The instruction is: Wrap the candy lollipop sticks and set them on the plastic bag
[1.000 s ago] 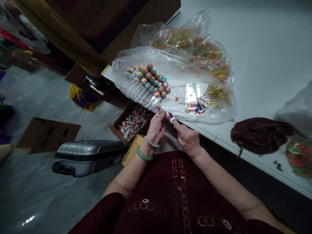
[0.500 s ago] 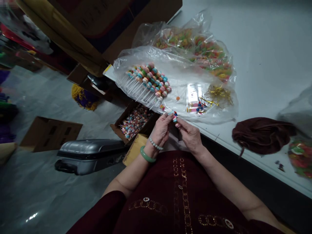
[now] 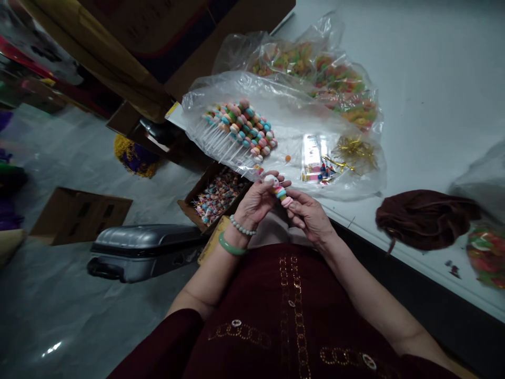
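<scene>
In the head view, the stacked candy-like ornament [image 3: 281,193] lies directly between the two hands, above the lap and just off the near edge of the white table [image 3: 426,95]. Its long axis slants from the white round piece, under the left hand's [image 3: 255,202] thumb, down to the pink piece at the right hand's [image 3: 313,218] fingertips. The left hand cradles the white end with some fingers spread; the right hand pinches the pink end, so neither is clearly nearer. Whether a stick runs through the stack is hard to tell in this dim light. Beyond the hands, clear plastic [image 3: 294,129] covers part of the table, bearing macaron-like beaded sticks [image 3: 246,129] and gold ties [image 3: 355,152]. A brown cloth [image 3: 426,218] sits toward the right, and a grey suitcase [image 3: 145,247] rests on the floor toward the left.
</scene>
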`<state>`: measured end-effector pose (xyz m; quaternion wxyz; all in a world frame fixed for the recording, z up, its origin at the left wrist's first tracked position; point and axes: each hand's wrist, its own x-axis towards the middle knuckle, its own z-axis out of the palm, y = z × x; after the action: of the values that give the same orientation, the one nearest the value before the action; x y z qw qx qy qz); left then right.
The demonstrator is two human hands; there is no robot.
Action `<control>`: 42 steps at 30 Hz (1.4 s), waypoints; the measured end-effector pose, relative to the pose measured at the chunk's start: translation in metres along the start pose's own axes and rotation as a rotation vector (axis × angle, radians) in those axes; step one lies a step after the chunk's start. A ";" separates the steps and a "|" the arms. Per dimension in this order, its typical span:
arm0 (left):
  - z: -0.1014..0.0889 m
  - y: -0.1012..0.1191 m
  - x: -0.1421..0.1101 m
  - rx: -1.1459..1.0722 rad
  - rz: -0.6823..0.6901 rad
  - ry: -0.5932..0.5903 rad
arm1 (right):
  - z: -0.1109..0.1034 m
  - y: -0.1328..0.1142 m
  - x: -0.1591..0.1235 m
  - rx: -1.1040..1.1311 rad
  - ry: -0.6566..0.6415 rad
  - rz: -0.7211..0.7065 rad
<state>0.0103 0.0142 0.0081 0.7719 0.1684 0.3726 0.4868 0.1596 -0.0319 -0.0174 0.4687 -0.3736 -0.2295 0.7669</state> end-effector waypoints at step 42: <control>0.009 -0.051 -0.013 0.218 0.087 0.178 | -0.012 0.024 -0.006 -1.522 0.317 -0.798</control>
<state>0.0456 -0.0202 -0.0120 0.6911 0.2234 0.4828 0.4892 0.1577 -0.0485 -0.0395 0.3519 -0.5792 -0.7250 0.1229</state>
